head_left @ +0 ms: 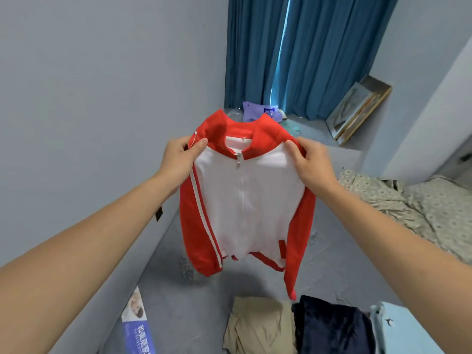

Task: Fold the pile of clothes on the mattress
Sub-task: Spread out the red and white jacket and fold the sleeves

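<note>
Red-and-white zip jacket (245, 200) hangs limp, light & soft, over mattress (178, 302); left hand (178, 159) & right hand (311, 162) pinch its shoulders, prob. best hold for folding.

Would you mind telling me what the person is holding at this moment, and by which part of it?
The red and white jacket, held up by its shoulders: the left hand pinches one shoulder, the right hand the other.

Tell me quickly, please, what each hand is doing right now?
Left hand: grips the jacket at its shoulder.
Right hand: grips the other shoulder.
</note>
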`<state>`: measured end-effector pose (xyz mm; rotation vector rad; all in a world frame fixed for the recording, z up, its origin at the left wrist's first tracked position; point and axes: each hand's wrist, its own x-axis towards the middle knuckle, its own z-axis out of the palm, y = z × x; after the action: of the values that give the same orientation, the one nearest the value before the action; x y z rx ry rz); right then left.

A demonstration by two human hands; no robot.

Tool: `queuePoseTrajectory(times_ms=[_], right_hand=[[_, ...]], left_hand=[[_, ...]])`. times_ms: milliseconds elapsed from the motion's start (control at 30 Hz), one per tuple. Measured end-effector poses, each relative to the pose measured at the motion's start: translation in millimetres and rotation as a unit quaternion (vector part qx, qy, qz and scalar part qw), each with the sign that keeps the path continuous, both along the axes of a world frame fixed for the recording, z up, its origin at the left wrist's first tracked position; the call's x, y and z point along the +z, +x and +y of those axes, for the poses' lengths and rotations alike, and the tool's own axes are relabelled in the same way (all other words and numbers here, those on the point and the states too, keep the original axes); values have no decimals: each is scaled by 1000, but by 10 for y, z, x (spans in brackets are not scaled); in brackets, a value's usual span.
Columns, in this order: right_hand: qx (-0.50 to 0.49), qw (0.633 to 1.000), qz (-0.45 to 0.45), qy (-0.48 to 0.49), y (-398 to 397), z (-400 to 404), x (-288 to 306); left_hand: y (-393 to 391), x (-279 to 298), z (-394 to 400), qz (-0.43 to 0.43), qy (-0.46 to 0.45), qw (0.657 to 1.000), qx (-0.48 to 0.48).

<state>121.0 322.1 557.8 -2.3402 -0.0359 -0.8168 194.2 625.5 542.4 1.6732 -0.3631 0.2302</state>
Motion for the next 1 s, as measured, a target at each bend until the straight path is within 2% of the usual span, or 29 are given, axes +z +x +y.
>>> queuePoseTrajectory(times_ms=[133,233,333,433,567,667,800,1000], right_hand=[[-43,997,-58,-37,-478,120,763],[-64,994,-76,-41,-661,88,1129],[-63,994,-75,-43,-691,19,1273],[-52,996,-55,-39,-588,-102,1181],[-36,999,-13,-13,-331,-343,731],[-25,999,32,-6,-22,-567,146],[-20,994,110,14,516,-898,-918],[0,975,222,13,1344,-1201,-2721]], left_hand=[[-402,831,54,-65,10,998,8],[-570,1249,40,-107,23,994,-5],[-539,1375,-8,-117,26,993,-17],[-406,1243,-146,-106,29,994,-15],[-78,683,-405,-76,57,995,-21],[273,53,-612,-39,87,995,-29],[767,-974,-868,11,125,991,-38],[1493,-2801,-1132,37,196,980,-22]])
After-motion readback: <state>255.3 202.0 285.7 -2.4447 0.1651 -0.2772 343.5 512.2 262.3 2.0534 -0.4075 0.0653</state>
